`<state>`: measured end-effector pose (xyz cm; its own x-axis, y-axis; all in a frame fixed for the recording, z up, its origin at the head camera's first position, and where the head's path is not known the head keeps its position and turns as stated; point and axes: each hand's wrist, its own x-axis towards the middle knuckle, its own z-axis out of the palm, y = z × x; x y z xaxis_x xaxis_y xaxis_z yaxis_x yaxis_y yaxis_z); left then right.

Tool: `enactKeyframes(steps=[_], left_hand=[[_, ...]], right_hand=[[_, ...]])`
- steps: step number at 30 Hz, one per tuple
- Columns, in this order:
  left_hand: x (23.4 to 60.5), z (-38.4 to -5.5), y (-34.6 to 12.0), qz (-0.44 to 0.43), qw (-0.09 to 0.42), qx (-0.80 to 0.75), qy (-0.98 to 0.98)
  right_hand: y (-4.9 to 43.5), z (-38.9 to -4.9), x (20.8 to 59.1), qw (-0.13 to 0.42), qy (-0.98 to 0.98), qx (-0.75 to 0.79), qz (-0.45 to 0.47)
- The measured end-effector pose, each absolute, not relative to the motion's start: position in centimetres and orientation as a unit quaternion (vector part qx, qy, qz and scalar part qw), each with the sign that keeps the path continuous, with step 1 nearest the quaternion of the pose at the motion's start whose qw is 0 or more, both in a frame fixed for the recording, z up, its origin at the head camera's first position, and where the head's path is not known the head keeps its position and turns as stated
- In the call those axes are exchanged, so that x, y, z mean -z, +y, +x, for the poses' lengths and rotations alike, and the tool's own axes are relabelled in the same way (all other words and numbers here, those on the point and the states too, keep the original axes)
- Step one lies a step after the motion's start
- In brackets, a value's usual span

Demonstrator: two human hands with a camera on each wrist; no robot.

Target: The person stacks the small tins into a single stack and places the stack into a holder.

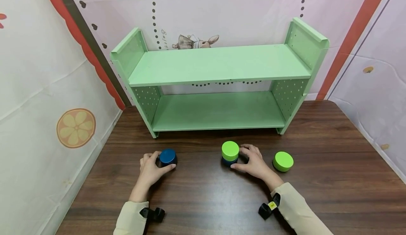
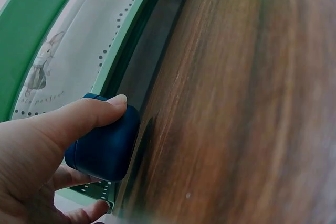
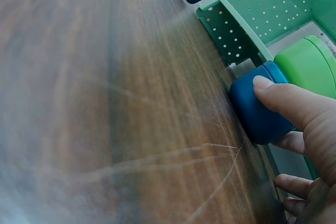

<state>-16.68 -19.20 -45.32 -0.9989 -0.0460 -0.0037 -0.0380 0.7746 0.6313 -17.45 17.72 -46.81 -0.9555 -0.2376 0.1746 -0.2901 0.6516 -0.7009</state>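
Observation:
My left hand [image 1: 149,169] holds a small blue round lidded container [image 1: 168,157] between thumb and fingers, at the left on the table. In the left wrist view, the thumb [image 2: 113,104] lies over the seam of its lid. A matching blue container [image 3: 260,106] is gripped by my right hand [image 1: 253,162], near the table's middle. On top of that one sits a bright green round container [image 1: 229,149], which the fingers do not grip. Another green container [image 1: 283,161] stands by itself to the right of my right wrist.
Behind the containers, a light green two-tier shelf [image 1: 219,65] stands on the dark wooden table [image 1: 203,199]. Its lower board [image 1: 219,111] is a little behind the stacked pair. A printed cloth [image 1: 250,12] hangs at the back. Each wrist wears a black camera [image 1: 155,214].

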Motion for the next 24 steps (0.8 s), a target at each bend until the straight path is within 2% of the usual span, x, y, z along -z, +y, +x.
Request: enactKeyframes(steps=[24], left_hand=[[45.7,-16.7,-17.2,0.008,0.013,0.326,-0.945]], right_hand=[[17.8,-17.5,47.0,0.030,-0.905,-0.398,0.148]])
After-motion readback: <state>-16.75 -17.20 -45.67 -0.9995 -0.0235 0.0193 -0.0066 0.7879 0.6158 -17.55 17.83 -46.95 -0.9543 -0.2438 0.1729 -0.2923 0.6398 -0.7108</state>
